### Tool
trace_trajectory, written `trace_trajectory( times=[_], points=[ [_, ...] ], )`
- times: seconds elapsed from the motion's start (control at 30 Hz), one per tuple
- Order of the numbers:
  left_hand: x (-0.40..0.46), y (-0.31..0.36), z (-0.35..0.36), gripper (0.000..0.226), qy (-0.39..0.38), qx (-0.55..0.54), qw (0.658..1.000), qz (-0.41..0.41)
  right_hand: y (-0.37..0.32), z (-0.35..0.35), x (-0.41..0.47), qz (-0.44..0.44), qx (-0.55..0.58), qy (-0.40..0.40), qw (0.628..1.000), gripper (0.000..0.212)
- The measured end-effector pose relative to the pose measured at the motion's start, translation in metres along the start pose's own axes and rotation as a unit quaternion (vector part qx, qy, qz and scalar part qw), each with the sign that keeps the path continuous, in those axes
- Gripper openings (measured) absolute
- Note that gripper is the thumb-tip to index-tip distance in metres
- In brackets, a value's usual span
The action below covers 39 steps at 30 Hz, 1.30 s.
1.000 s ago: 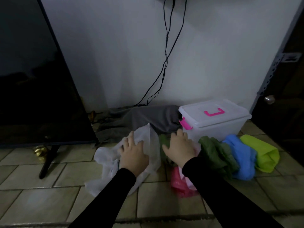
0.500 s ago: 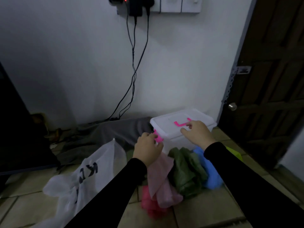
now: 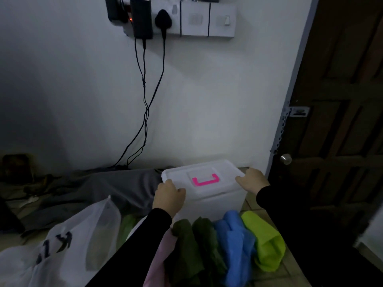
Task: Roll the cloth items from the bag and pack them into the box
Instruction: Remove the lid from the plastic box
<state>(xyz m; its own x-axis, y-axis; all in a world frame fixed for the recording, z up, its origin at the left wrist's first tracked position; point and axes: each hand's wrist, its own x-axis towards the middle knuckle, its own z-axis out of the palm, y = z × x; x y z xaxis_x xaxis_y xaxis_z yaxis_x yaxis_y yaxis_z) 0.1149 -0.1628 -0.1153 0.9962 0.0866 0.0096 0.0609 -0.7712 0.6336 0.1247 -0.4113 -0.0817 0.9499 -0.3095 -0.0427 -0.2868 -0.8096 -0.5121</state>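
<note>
Left of the box (image 3: 209, 204), near its front, the white plastic bag (image 3: 68, 243) slumps on the floor, and my left hand (image 3: 169, 196) grips the left edge of the box's lid (image 3: 207, 172). Just in front of the box lie the pink cloth (image 3: 159, 259), dark green cloth (image 3: 194, 249), blue cloth (image 3: 236, 243) and lime cloth (image 3: 265, 241), while my right hand (image 3: 252, 180) grips the lid's right edge.

Single head-worn view, forward and down, close over the box (image 3: 215, 200) by the wall (image 3: 207, 100).
</note>
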Motion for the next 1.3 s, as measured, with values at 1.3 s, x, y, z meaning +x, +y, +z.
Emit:
trace_trajectory(
  times=[1.3],
  points=[
    [-0.052, 0.170, 0.073, 0.025, 0.044, 0.136, 0.825, 0.546, 0.126, -0.103, 0.027, 0.150, 0.511, -0.082, 0.842, 0.029]
  ],
)
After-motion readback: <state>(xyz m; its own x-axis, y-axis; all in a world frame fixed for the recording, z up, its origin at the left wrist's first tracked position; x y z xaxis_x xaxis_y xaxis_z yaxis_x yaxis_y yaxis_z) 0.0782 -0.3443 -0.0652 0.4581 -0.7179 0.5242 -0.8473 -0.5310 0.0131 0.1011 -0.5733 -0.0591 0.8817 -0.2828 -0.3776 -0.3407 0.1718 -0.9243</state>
